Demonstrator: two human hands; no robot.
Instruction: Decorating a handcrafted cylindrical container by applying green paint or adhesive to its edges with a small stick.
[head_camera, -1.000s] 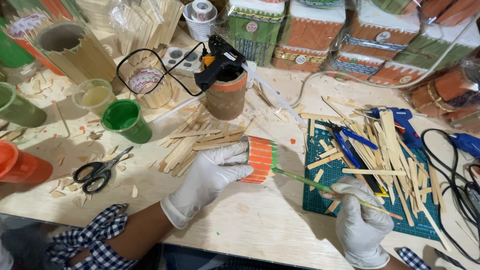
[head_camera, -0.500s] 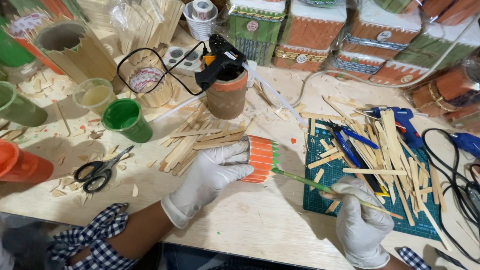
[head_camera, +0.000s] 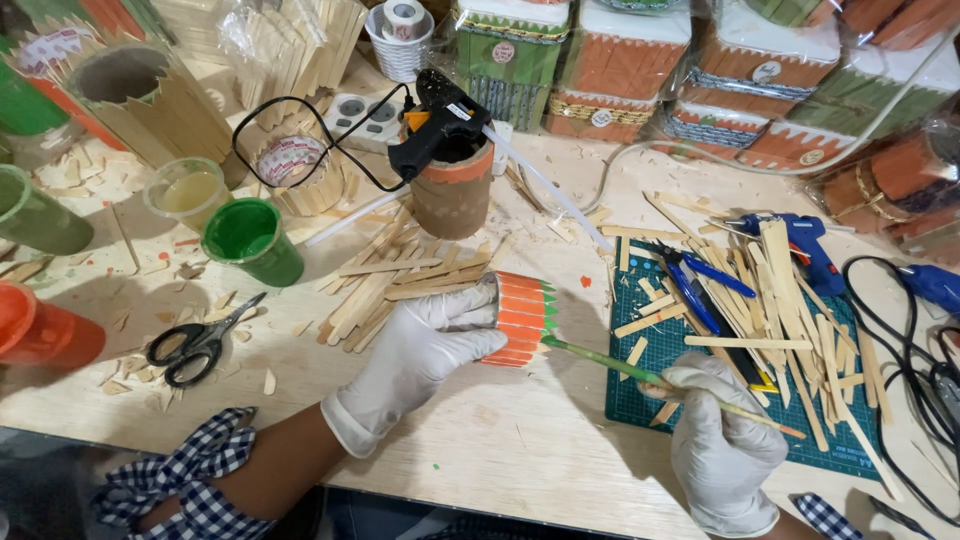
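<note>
My left hand (head_camera: 425, 350), in a white glove, grips a small cup clad in orange-painted sticks (head_camera: 520, 318), lying on its side on the wooden table (head_camera: 500, 440). Its pointed tips carry green paint. In my right hand (head_camera: 718, 440), gloved too, is a thin paintbrush (head_camera: 640, 375); its green tip touches the cup's lower right edge. A green paint cup (head_camera: 250, 240) stands to the left.
A black glue gun (head_camera: 445, 122) rests on a brown cylinder. Loose wooden sticks (head_camera: 400, 280) lie mid-table and over a green cutting mat (head_camera: 830, 420). Scissors (head_camera: 195, 345), a blue glue gun (head_camera: 805, 245), cables, an orange cup (head_camera: 40, 335) and wrapped finished boxes (head_camera: 620, 60) surround the area.
</note>
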